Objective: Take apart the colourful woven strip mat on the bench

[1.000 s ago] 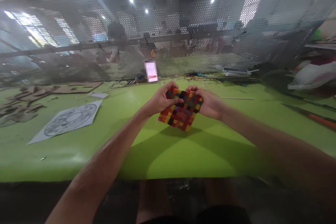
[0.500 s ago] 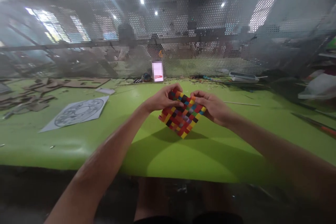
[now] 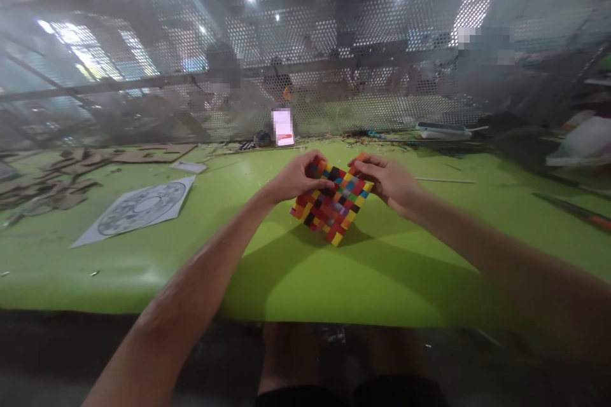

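Note:
A woven mat (image 3: 329,206) of colourful strips, red, yellow, black, blue and green in a checked pattern, is held tilted above the green table. My left hand (image 3: 304,177) grips its upper left edge, thumb across the front face and fingers behind. At the upper right edge, my right hand (image 3: 382,179) pinches an orange strip (image 3: 359,162) that sticks up from the mat between thumb and fingers. Whether the strip is still woven into the mat I cannot tell. The fingers behind the mat are partly hidden.
The green table (image 3: 200,280) carries a paper sheet with a printed round pattern (image 3: 143,206), cardboard scraps (image 3: 71,181), and a lit phone (image 3: 283,127) standing against a perforated metal screen (image 3: 324,89). A thin stick (image 3: 443,180) and a white device (image 3: 442,131) lie to the right.
My right hand has drawn slightly up and away from the mat's edge, and more of the orange strip shows. My left hand keeps its grip. The view has shifted slightly.

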Demonstrator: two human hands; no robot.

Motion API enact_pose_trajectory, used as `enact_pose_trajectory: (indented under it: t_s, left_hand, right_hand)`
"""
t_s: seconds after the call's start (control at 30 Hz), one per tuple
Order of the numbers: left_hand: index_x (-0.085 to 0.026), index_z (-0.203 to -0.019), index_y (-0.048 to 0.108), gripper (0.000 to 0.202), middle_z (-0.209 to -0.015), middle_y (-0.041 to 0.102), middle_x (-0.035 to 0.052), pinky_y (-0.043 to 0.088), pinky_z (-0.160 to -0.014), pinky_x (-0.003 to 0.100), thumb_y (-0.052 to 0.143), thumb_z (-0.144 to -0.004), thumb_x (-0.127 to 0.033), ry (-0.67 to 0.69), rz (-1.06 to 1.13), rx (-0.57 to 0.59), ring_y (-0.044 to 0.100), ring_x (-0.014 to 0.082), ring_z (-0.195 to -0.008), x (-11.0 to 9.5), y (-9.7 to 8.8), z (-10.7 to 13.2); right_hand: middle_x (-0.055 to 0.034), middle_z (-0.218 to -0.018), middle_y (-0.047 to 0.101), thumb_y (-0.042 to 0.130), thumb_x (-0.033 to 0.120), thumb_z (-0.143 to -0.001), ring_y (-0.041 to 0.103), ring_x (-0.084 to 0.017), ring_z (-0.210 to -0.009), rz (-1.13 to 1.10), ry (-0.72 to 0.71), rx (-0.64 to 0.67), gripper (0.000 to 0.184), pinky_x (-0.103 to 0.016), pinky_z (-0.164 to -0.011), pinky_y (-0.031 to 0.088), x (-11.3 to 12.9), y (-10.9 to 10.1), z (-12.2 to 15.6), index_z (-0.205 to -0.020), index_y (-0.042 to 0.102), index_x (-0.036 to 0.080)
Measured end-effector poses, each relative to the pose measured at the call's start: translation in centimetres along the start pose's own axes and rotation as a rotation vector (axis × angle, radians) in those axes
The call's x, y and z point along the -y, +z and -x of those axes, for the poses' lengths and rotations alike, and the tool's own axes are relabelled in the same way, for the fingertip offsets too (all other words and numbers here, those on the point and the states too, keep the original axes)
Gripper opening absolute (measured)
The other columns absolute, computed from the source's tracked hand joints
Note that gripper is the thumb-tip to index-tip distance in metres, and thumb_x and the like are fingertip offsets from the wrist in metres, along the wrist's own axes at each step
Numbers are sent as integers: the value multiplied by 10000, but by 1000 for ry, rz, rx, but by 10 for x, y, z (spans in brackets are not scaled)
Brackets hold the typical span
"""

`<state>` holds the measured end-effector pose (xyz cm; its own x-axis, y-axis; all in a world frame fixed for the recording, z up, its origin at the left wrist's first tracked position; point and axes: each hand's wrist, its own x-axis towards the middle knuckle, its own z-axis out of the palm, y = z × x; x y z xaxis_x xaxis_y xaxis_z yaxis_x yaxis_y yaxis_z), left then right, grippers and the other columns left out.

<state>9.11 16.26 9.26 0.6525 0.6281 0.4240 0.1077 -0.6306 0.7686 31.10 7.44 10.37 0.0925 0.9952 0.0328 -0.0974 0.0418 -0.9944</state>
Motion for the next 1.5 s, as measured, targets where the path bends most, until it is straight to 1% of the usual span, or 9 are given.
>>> enact_pose_trajectory:
  t_s: [0.17,0.3,0.53,0.67,0.8,0.9,1.07,1.17,1.5]
  left_hand:
    - [-198,-981,585,509,-815,598,-22,449,-670,249,936,-655,-368,-66,19,-30,560,134,-736,5,1,0]
    - [-213,-903,544,523,-713,571,-55,450,-609,231,958,-604,-326,-183,194,-225,560,113,-645,10,10,-2]
    - [-226,-874,486,458,-822,697,-24,592,-744,300,850,-621,-112,-263,729,-589,709,156,-756,14,23,-10]
    - [-185,-987,653,405,-949,764,47,618,-825,345,797,-631,-57,-322,770,-438,742,194,-842,7,20,-7]
    - [-149,-994,720,256,-966,786,106,647,-836,405,814,-796,-280,-381,740,-289,763,247,-874,-1,27,-4]
    - [-154,-999,726,253,-972,796,107,653,-870,423,797,-857,-352,-393,740,-295,772,257,-925,1,34,-4]
    - [-158,-1007,743,251,-1018,808,100,635,-954,436,814,-860,-350,-389,725,-269,772,248,-985,10,37,-2]
    - [-149,-977,749,312,-1008,809,104,641,-943,435,870,-799,-375,-357,708,-229,778,241,-943,14,34,-1]
    - [-169,-940,765,468,-923,813,99,658,-877,427,887,-710,-558,-341,643,-266,788,266,-931,13,31,2]
  right_hand:
    - [-66,-891,734,730,279,-890,675,-163,-770,240,-243,-3,97,-315,-719,591,-1,-8,-3,-901,721,183]
    - [-97,-1065,708,745,329,-866,680,-206,-916,377,-391,-32,233,-376,-809,617,-5,-9,-5,-1039,688,186]
    - [-104,-1135,729,807,285,-814,721,-251,-949,394,-177,-39,350,-418,-733,664,-27,-12,-18,-1114,639,220]
    - [-91,-1004,768,838,231,-793,747,-246,-868,249,-118,-32,326,-365,-632,668,-23,-21,-25,-1048,637,212]
    - [-68,-1028,786,860,160,-758,765,-227,-898,60,-158,-105,412,-389,-776,684,-12,-21,-24,-1097,633,213]
    - [-70,-1095,788,855,163,-775,765,-213,-947,-16,-147,-113,310,-385,-872,672,-10,-18,-21,-1034,691,207]
    - [-92,-971,807,825,278,-849,756,-195,-780,91,20,-118,114,-333,-686,672,-15,-18,-21,-869,775,177]
    - [-77,-919,812,851,257,-820,750,-181,-755,79,-16,-136,98,-344,-736,671,-14,-18,-22,-808,793,180]
    - [-64,-866,812,919,538,-663,732,-213,-744,291,-149,84,357,-437,-781,653,-16,-22,-16,-776,818,214]
